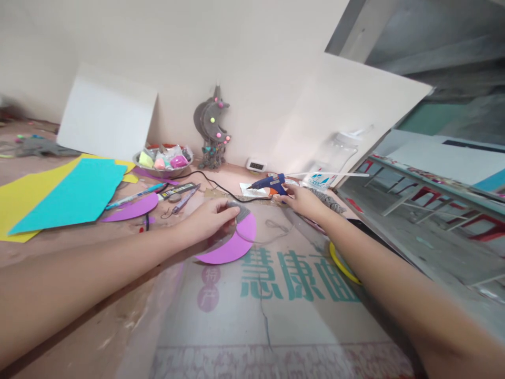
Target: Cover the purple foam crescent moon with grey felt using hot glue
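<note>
Desk, pinkish, set against a pale wall. Printed sheet, pale, green characters, laid across the near part of the desk. White board, leaning against the wall at the left. Yellow sheet, flat, partly beneath a turquoise sheet. Clear jar, lidded, blurred, at the right by the wall. Grey crescent ornament, dotted with coloured balls, upright against the wall. Metal bowl, filled with bagged coloured lumps, between white board and crescent. Purple disc, grey yarn over its upper part, at the far end of the printed sheet; left hand pinching this upper part, thumb and fingers together. Glue gun, blue, nozzle to the left, beyond and right of the disc; right hand closed about its handle. Digital clock, small, white, behind the glue gun.
</note>
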Available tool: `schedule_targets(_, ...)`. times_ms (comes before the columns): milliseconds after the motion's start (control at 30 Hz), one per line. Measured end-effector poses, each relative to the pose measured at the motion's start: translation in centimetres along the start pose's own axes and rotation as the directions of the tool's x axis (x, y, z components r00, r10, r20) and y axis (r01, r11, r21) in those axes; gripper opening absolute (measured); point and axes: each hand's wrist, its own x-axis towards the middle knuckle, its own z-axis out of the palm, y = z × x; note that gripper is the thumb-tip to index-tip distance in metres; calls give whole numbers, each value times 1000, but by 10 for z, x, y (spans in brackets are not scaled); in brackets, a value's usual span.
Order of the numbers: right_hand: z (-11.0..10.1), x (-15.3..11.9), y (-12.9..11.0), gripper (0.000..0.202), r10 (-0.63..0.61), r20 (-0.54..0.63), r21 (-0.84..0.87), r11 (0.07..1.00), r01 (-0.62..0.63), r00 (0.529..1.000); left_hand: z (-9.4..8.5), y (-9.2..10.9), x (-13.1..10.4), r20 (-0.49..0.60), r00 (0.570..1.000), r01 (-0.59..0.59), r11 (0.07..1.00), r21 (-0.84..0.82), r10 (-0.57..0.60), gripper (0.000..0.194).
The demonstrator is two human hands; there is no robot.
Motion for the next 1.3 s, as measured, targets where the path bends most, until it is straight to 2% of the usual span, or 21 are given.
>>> schedule_targets(200, 3, 2, 3, 56, -12, -17, -37, 999, 11, 1000, 1, 1, 0, 5, 1000, -25, 1000, 5, 25, 18)
schedule_targets(400, 8, 6, 7, 40, -27, -30, -65, 998, 25, 999, 2, 1, -1, 4, 1000, 3, 1000, -29, -3, 18)
schedule_targets(733, 17, 26, 13, 36, 14, -52, -43, 999, -16, 999, 4, 3, -3, 7, 1000, 17, 996, -90, -16, 19)
schedule_targets(1000, 15, 24, 18, 40, -8, -32, 25, 1000, 9, 999, 5, 6, -4, 7, 1000, 11, 992, -124, -11, 20)
schedule_targets(1300, 14, 24, 17, 37, -11, -50, 15, 1000, 12, 999, 4, 5, -3, 27, 1000, 14, 993, -115, -11, 18)
